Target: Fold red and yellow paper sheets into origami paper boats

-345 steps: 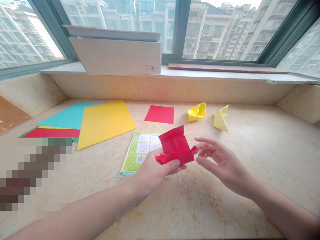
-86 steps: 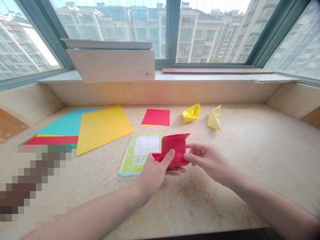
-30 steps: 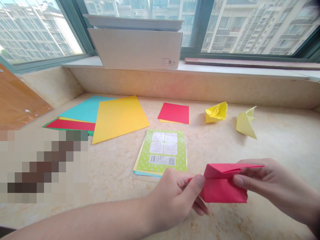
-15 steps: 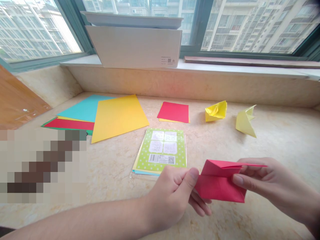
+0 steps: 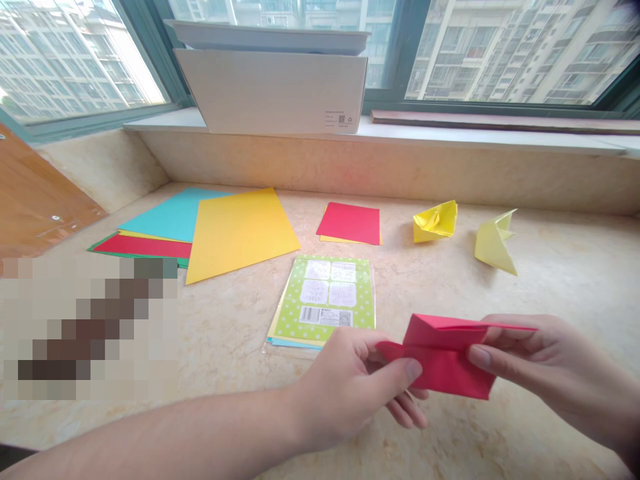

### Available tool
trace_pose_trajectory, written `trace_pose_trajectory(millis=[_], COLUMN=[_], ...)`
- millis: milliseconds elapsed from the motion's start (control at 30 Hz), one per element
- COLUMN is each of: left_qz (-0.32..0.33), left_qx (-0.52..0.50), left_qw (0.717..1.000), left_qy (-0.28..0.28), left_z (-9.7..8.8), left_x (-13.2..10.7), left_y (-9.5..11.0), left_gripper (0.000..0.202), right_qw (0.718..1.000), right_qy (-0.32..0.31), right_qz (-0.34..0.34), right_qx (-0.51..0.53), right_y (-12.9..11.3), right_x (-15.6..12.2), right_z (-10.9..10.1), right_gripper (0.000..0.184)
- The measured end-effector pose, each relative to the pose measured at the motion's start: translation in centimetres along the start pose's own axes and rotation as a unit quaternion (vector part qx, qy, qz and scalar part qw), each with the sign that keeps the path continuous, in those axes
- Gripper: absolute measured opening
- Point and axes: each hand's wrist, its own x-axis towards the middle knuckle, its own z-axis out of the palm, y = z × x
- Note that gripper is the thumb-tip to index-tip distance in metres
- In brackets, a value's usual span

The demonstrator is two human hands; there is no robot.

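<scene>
The left hand (image 5: 350, 387) and right hand (image 5: 545, 367) each grasp one end of a folded red origami paper (image 5: 443, 357), held between finger and thumb, just right of the green polka-dot paper pack (image 5: 320, 300). Beyond that pack lie a flat red paper square (image 5: 349, 223), with a yellow paper boat (image 5: 435, 221) and a pale yellow folded paper (image 5: 494, 243) to its right. A large yellow paper sheet (image 5: 240, 237) lies to its left

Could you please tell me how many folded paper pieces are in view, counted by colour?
Red: 1 (folded red origami paper)
Bright yellow: 1 (folded yellow paper boat)
Pale yellow: 1 (folded pale yellow paper piece)
Total: 3
</scene>
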Motion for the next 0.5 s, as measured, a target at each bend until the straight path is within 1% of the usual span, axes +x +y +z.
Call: trace_pose_trajectory(millis=[67,167,300,500], left_qz=[0.003,0.002,0.001,-0.007], left_qx=[0.002,-0.007,-0.029,0.008], left_qw=[1.0,1.0,1.0,1.0], left_qy=[0.013,0.01,0.002,0.006], left_z=[0.03,0.01,-0.11,-0.16], left_x=[-0.04,-0.09,0.08,0.05], left_y=[0.07,0.1,0.1,0.24], left_gripper=[0.039,0.039,0.046,0.049], right_qw=[1.0,1.0,0.999,1.0], right_qy=[0.004,0.005,0.003,0.001], right_qz=[0.002,-0.005,-0.011,-0.01], right_qx=[-0.011,-0.024,-0.032,-0.018], right_y=[0.12,0.27,0.28,0.44], right_x=[-0.07,-0.15,-0.19,-0.27], right_z=[-0.13,-0.26,-0.34,-0.54], right_gripper=[0.013,0.015,0.018,0.023])
